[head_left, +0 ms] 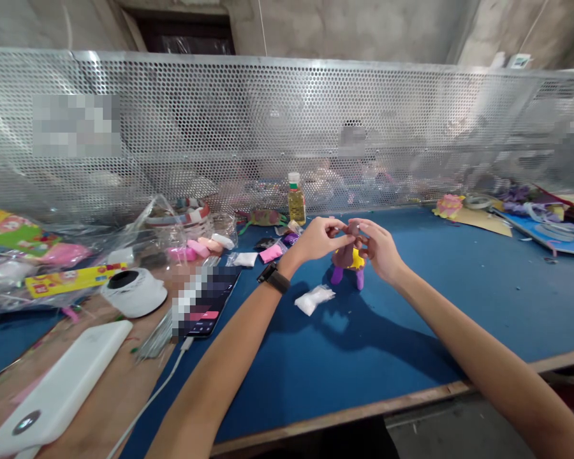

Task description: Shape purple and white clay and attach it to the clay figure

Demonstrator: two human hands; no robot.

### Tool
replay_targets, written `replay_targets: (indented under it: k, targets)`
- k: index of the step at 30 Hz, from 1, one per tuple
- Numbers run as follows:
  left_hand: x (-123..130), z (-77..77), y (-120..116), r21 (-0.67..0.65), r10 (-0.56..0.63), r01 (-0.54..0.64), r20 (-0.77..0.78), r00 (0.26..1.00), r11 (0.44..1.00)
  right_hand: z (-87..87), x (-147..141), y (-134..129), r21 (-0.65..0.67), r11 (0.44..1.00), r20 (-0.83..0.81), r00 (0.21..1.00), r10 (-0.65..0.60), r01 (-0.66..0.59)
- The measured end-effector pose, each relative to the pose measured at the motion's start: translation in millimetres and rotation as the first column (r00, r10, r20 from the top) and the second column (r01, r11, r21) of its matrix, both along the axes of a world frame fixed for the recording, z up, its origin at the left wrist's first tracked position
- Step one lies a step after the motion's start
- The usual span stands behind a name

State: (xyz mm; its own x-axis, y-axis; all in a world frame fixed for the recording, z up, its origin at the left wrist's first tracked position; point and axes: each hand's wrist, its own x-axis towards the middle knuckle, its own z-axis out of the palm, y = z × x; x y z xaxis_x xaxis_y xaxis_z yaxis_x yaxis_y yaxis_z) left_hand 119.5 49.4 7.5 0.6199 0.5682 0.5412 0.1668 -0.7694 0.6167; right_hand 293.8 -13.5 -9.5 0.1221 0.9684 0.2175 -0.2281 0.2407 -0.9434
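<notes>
A small clay figure [357, 260] with a yellow middle and purple legs stands upright on the blue table mat [425, 287]. Over its top, my left hand [321, 238] and my right hand [375, 247] meet, fingertips pinched on a small brownish piece [353, 227]. Whether that piece touches the figure cannot be made out, since the fingers cover its upper part. A white packet [314, 299] lies in front of the figure, to the left. A black band circles my left wrist.
Left of my left arm lie a phone [215, 299] with a cable, a white power bank [62, 389] and a white round device [134, 292]. An oil bottle [296, 201] stands behind, before a perforated metal screen [249, 127]. A pink-yellow clay piece [448, 206] sits back right.
</notes>
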Motion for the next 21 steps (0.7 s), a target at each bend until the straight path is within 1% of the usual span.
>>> replay_targets:
  k: [5,9,13,16,18,19,20,21]
  targets:
    - [0,0.6,0,-0.005,0.002,-0.002,-0.008,1.0,1.0,-1.4,0,0,0.014,1.0,0.012,1.0,-0.018,0.018]
    - [0,2.6,0,-0.009,0.008,-0.008,-0.016,1.0,1.0,-2.4,1,-1,0.021,1.0,-0.015,1.0,0.009,-0.009]
    - [0,2.6,-2,-0.025,0.016,-0.017,-0.03,0.999,1.0,-3.3,0,0,0.041,0.999,0.062,0.998,-0.028,0.026]
    - [-4,4.2,-1,-0.062,0.018,-0.018,0.001,1.0,0.998,-3.3,1,1,0.062,0.997,0.11,0.993,-0.048,0.041]
    - [-9,8.8,2,-0.114,0.039,-0.033,0.053,0.998,0.993,-2.6,1,-2,0.119,0.988,0.119,0.987,-0.111,0.097]
    - [-13,12.2,3,-0.142,0.061,-0.049,0.085,0.995,0.989,-2.4,1,-5,0.17,0.974,0.131,0.976,-0.174,0.151]
    - [-16,16.0,4,-0.166,0.093,-0.073,0.115,0.989,0.983,-2.4,0,-10,0.234,0.948,0.152,0.955,-0.255,0.216]
    - [-20,19.8,4,-0.182,0.131,-0.104,0.143,0.981,0.978,-2.8,-2,-17,0.318,0.909,0.193,0.921,-0.338,0.267]
